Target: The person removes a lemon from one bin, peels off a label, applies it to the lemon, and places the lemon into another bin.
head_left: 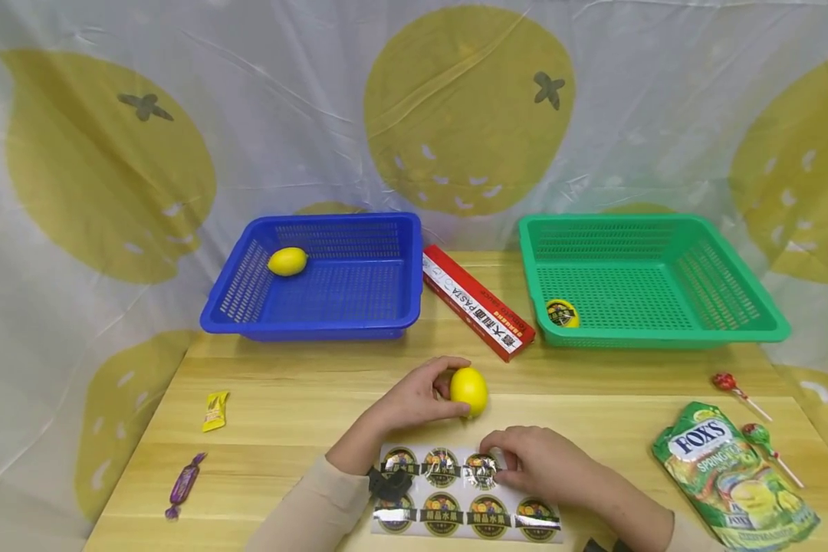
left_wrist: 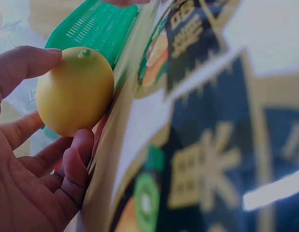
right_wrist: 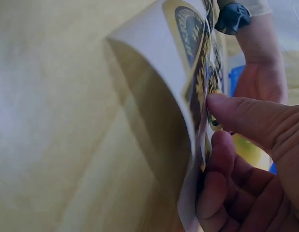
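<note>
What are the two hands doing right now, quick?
Left hand: fingers curled round the yellow lemon, holding it on the table.
Right hand: pinching a sticker at the edge of the sticker sheet.

Staged tabletop set — lemon-print backdrop sheet behind wooden table.

At the back of the desk two baskets stand side by side: the left basket holds a lemon, the right basket a stickered lemon. A pasta box lies between them. In front of it sits a second lemon, with the sticker sheet nearer the front edge. Two wrapped candies lie at the left, a candy bag and two lollipops at the right.
</note>
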The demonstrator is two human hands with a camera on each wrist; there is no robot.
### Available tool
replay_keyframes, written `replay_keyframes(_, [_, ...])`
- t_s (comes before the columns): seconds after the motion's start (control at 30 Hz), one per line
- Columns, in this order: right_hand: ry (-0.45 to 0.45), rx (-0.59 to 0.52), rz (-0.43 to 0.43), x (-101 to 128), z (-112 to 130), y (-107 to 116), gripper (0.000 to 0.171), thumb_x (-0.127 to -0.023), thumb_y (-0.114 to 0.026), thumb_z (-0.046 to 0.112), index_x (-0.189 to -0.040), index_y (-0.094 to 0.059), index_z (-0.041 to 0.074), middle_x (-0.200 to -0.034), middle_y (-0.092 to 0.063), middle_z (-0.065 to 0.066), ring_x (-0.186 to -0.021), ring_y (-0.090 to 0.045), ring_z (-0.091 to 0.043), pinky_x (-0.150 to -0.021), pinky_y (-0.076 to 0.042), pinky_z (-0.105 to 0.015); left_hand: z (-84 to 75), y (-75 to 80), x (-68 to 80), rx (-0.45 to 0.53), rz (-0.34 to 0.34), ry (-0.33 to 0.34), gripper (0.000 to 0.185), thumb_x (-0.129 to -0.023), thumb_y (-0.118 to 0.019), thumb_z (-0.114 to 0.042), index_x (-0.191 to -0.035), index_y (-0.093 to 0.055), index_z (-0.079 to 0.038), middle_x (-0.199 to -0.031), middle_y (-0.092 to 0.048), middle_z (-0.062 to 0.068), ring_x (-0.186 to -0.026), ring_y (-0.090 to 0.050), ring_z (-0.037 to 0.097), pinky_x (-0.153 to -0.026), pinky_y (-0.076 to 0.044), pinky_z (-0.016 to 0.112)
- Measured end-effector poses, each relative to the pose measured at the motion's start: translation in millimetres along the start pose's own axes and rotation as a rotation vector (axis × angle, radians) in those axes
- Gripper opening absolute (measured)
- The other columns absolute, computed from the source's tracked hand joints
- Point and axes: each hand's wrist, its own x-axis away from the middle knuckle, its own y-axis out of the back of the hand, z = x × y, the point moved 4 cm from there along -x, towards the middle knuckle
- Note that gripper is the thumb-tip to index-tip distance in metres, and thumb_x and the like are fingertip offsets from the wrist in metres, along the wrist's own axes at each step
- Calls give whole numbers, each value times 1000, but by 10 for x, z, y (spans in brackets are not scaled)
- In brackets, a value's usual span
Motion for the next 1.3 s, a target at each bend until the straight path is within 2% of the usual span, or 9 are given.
replay_keyframes(0.4, [59,-31,-57,-4,19,8,3,-99,-68,27,-100,-66,30,-74,-49,21,-66,-44,6,-61,-41,-16,11,66,19,-22,-21,49,76,-82,-86,-32,-148,-51,-18,-100,-61,6,-80,-59,14,-70,-50,24])
replay_keyframes(0.57, [72,-29,-84,16,15,51,7,-99,-68,28,-95,-63,32,-78,-51,22,-70,-46,6,-65,-43,-17,-7,147,54,-23,-40,63,75,-84,-85,-32,-149,-50,-19,-94,-64,9,-79,-60,15,-68,-51,25])
replay_keyframes(0.77, [49,-74,-65,36,8,106,10,-99,-67,26,-94,-60,31,-75,-50,21,-68,-46,5,-64,-43,-18,-116,291,126,-25,-78,42,64,-90,-78,-29,-146,-52,-14,-126,-60,17,-86,-59,18,-69,-52,26])
replay_keyframes(0.83, [43,-89,-52,41,4,109,10,-100,-66,27,-94,-59,31,-74,-49,20,-67,-45,5,-63,-43,-18,-168,342,161,-26,-74,34,56,-91,-77,-28,-140,-56,-11,-128,-59,17,-88,-58,18,-72,-52,26])
replay_keyframes(0.97, [61,-76,-38,42,20,117,10,-102,-63,28,-94,-58,32,-74,-49,21,-67,-45,5,-64,-43,-18,-279,400,262,-59,40,39,36,-92,-76,-26,-121,-65,-7,-104,-66,9,-85,-60,16,-71,-52,25])
replay_keyframes(1.07, [85,-38,-30,30,48,126,11,-102,-62,27,-94,-58,32,-77,-50,22,-69,-46,5,-66,-43,-17,-350,332,372,-86,245,78,19,-91,-76,-22,-106,-72,-11,-88,-68,-3,-77,-61,11,-66,-50,22])
replay_keyframes(1.17, [97,-17,-22,14,66,131,12,-102,-62,26,-93,-57,32,-79,-51,22,-70,-46,5,-67,-43,-17,-365,171,467,-37,468,133,10,-89,-75,-14,-99,-75,-11,-80,-69,-7,-71,-59,6,-62,-48,19])
replay_keyframes(1.23, [99,-18,-21,7,69,131,12,-102,-63,25,-93,-57,31,-80,-52,22,-71,-47,5,-67,-43,-17,-335,71,494,7,557,168,11,-88,-74,-9,-99,-74,-8,-78,-70,-7,-67,-59,4,-60,-48,18])
replay_keyframes(1.3, [93,-29,-16,4,61,128,12,-102,-63,25,-93,-57,31,-79,-52,22,-70,-47,5,-67,-43,-17,-295,3,494,53,592,191,15,-87,-73,-4,-102,-72,-3,-78,-70,-6,-66,-57,5,-59,-47,18])
